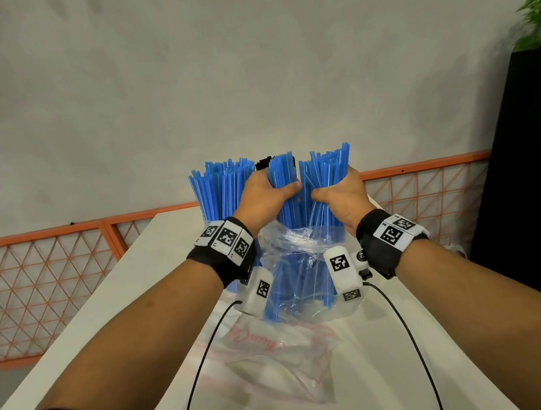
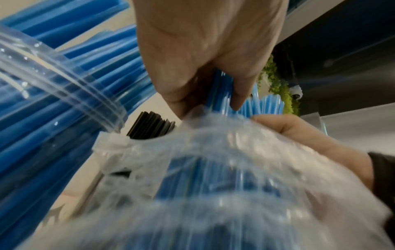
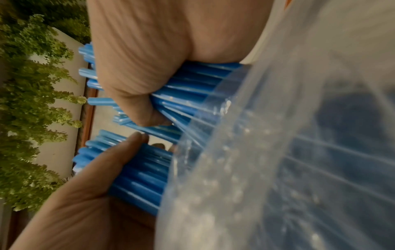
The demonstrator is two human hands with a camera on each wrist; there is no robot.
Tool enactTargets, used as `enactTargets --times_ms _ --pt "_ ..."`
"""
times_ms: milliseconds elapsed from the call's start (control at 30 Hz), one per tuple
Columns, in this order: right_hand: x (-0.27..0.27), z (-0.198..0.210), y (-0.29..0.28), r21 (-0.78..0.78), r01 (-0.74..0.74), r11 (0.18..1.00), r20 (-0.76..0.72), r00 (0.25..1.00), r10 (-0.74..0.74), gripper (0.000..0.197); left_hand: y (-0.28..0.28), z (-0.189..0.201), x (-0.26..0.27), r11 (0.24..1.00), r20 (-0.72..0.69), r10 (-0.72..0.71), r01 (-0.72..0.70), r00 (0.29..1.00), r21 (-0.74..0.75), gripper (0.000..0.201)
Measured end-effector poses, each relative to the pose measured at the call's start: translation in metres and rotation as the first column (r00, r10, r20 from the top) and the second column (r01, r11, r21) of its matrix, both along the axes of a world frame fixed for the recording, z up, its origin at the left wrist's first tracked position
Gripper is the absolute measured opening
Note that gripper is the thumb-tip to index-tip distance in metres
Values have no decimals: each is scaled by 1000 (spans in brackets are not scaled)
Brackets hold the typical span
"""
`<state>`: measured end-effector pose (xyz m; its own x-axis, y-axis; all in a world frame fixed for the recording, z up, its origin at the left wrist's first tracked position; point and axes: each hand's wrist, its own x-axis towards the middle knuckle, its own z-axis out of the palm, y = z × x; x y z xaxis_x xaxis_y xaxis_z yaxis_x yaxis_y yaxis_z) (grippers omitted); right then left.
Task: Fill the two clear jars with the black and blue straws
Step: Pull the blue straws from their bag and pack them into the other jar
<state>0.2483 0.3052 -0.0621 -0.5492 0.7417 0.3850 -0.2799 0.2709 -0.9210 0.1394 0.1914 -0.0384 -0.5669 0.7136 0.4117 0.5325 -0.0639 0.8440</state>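
A clear plastic bag of blue straws stands upright over the white table. My left hand grips one bunch of these straws above the bag's mouth. Beside it, my right hand grips a second bunch. In the left wrist view a clear jar packed with blue straws stands just left of my left hand. Black straws poke up behind the bag; what holds them is hidden. The right wrist view shows my right hand curled round blue straws.
An empty, crumpled plastic bag with red print lies on the table near me. An orange mesh fence runs behind the table. A tall black planter with a green plant stands at the right.
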Motion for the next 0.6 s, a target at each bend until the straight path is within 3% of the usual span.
enactTargets --times_ms 133,433,533,600 --pt "0 1 0 -1 20 1000 24 1000 -20 40 -2 -2 -7 999 92 -39 39 995 12 16" --pt "-1 0 0 -12 19 1000 -8 1000 -19 43 10 -14 3 997 128 -65 71 990 -43 18" --pt "0 0 1 2 27 1000 -1 1000 -27 39 9 -8 4 1000 139 -24 26 990 -9 6" --pt "1 1 1 14 44 999 6 999 -44 36 5 -1 1 998 139 -21 13 990 54 12"
